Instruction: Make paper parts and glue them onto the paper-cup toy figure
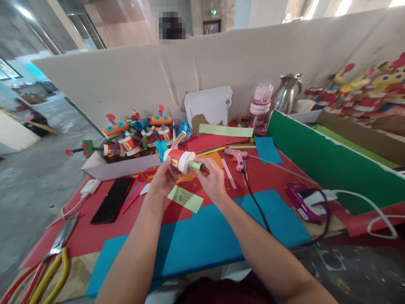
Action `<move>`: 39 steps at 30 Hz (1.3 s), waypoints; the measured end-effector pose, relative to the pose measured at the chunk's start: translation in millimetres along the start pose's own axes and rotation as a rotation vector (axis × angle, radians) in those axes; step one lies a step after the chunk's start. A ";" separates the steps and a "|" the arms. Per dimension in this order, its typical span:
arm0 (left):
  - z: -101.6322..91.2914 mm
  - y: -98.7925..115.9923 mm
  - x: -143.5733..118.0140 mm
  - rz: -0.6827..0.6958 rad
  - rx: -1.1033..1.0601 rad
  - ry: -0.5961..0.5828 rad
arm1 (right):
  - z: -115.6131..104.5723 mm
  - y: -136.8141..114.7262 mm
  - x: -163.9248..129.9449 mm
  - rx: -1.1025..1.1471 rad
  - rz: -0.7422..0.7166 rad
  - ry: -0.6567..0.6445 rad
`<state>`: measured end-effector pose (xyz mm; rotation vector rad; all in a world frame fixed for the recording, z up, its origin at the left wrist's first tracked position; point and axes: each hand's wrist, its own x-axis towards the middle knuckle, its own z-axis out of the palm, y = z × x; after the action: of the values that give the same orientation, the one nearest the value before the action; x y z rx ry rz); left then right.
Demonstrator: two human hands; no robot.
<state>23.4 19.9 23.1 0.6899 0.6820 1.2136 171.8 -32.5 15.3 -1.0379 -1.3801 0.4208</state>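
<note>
I see the paper cup (pixel 179 160) held sideways over the red table (pixel 95 228) so its base faces right; left hand (pixel 163 179) grips its body, right hand (pixel 212 179) fingers pinch the green roll (pixel 195 165) against the base. Glue gun (pixel 238 157) just right.

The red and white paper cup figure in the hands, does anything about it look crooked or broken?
Nothing looks broken. The red and white paper cup figure lies sideways between the left hand and right hand, whose fingers pinch a light green paper roll at its end.
</note>
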 end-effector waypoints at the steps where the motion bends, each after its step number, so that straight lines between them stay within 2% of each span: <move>1: 0.1 0.0 -0.1 -0.001 -0.005 0.005 | 0.1 0.0 -0.1 0.002 0.000 0.000; 12: -2.2 -0.9 0.3 0.004 0.013 -0.009 | 0.9 2.3 0.0 0.010 -0.038 0.019; 20: 0.7 -1.7 0.3 0.029 -0.008 0.000 | 1.4 -1.8 -1.0 0.007 0.005 0.014; 39: -0.6 -1.8 1.8 0.053 0.062 -0.012 | 1.6 -0.4 -0.3 0.027 -0.017 0.041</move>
<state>24.3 21.3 21.1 0.7700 0.6974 1.2405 170.2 -32.4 15.3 -1.0074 -1.3426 0.4023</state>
